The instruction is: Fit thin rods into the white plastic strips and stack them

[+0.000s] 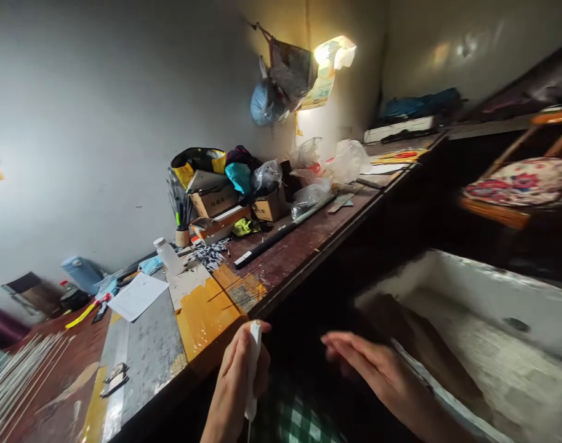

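Note:
My left hand is closed around a slim white handle-like piece in front of the table edge. The piece stands nearly upright, and a thin rod or wire runs down from its lower end; its exact kind is unclear. To the right, apart from it, my right hand hovers over the dark gap with its fingers stretched out and nothing visible in them. Its fingertips are slightly blurred. Closest to my left hand on the table is a yellow-brown stained board, with thin dark wires lying across its far end.
On the table lie a white paper, a small white bottle, a dark tube, thin rods, black-and-white sticks and cardboard boxes. A white basin stands at right, below a chair with a floral cushion.

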A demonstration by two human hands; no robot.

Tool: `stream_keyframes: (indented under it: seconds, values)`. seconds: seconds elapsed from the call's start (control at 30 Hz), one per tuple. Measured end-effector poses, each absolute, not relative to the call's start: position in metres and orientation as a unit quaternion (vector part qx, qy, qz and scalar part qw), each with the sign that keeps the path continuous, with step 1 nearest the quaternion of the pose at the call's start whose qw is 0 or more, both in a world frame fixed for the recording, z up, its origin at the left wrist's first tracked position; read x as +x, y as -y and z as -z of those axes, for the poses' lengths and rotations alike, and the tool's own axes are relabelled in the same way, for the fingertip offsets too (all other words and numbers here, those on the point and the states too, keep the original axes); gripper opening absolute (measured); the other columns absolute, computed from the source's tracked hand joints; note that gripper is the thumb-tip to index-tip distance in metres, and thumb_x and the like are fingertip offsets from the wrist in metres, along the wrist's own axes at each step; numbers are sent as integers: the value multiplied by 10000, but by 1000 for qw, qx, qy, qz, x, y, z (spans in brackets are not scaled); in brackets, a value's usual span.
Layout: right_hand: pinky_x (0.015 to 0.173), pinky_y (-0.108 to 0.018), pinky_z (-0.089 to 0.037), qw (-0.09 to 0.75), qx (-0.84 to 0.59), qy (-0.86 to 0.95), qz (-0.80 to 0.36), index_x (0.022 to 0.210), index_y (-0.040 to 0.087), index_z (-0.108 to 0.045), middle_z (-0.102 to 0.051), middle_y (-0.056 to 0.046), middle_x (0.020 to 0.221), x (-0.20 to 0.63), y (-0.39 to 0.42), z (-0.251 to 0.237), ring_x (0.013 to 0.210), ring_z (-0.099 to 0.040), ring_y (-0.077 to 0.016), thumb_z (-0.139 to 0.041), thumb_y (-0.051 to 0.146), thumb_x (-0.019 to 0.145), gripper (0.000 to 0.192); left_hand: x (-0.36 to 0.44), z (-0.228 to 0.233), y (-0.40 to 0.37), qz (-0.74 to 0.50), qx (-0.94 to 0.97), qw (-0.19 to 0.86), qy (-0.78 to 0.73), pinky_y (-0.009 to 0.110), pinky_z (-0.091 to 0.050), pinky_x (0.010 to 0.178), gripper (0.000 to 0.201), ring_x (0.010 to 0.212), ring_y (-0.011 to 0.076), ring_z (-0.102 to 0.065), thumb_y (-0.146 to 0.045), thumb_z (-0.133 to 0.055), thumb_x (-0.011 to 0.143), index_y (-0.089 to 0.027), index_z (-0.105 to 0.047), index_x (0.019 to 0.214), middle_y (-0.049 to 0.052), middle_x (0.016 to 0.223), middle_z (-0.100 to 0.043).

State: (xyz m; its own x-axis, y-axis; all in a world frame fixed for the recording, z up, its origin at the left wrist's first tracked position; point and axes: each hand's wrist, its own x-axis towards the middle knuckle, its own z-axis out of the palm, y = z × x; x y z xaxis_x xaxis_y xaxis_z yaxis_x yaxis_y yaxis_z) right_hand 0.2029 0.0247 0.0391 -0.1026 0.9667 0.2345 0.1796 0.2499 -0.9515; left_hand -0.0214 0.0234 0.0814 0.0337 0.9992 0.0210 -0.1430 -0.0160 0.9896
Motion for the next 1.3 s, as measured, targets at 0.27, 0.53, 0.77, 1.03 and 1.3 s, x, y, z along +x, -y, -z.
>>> stream_keyframes:
  seconds: [0.27, 0.53, 0.77, 1.03, 1.3]
  values:
    - [656, -235, -508, 546, -256, 555, -573, 1014, 200, -702, -724, -43, 913, 160, -49, -80, 693, -614, -113, -609, 342, 905, 202, -11, -52, -14, -389, 547, 557, -489, 232, -164, 469, 500, 525, 100, -231, -606, -419, 865, -158, -616, 966, -45, 600, -295]
    - [589, -206, -480, 611, -331, 490, -526, 884, 161, -722, -736, -46, 785, 161, -54, -66, 609, -587, -97, -681, 356, 844, 204, -9, -27, -13, -484, 565, 438, -505, 227, -303, 546, 334, 596, 112, -375, -494, -609, 804, -165, -656, 835, -9, 646, -469]
    - [593, -195, -473, 605, -343, 472, -543, 845, 168, -682, -728, -21, 760, 155, -53, -55, 582, -575, -77, -683, 381, 841, 213, -10, -9, -11, -535, 547, 416, -491, 198, -404, 620, 237, 665, 125, -511, -391, -672, 787, -162, -679, 849, 22, 731, -617]
    - [598, -210, -491, 588, -346, 468, -561, 842, 160, -680, -723, -24, 754, 143, -51, -47, 587, -590, -90, -689, 386, 826, 227, -11, -5, -12, -543, 549, 404, -491, 195, -427, 651, 220, 708, 135, -547, -372, -671, 792, -174, -685, 889, 30, 790, -645]
    - [706, -248, -501, 538, -299, 515, -596, 985, 176, -671, -720, -33, 865, 141, -59, -41, 724, -620, -117, -650, 350, 868, 210, -21, -8, -14, -514, 523, 438, -520, 198, -363, 529, 298, 575, 104, -436, -442, -643, 796, -166, -687, 900, -11, 648, -538]
